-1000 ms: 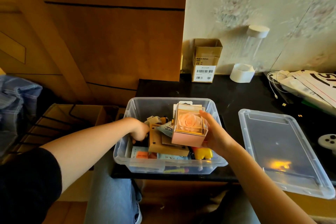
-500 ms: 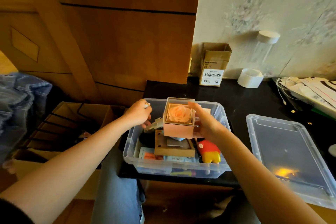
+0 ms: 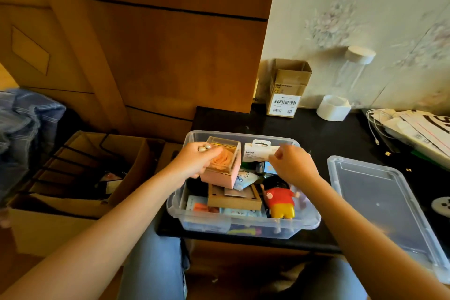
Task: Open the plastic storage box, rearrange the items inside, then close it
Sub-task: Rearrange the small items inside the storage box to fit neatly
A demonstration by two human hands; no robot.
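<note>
Two bare hands work over the clear plastic storage box, which sits open at the front left corner of the black table. Off the table's left edge, cardboard boxes stand on the floor. Your left hand has its fingers curled around the pink rose display box, gripping it at the box's back left corner, above the other items. Below it lie a wooden frame and small packets. Just to the right, your right hand pinches a white Belkin package standing against the box's back wall. Under that wrist a red and yellow cartoon figure lies by the right wall. Further right, the clear lid rests flat near the table's front right edge. At the back edge stand a small cardboard carton and a white tape roll.
</note>
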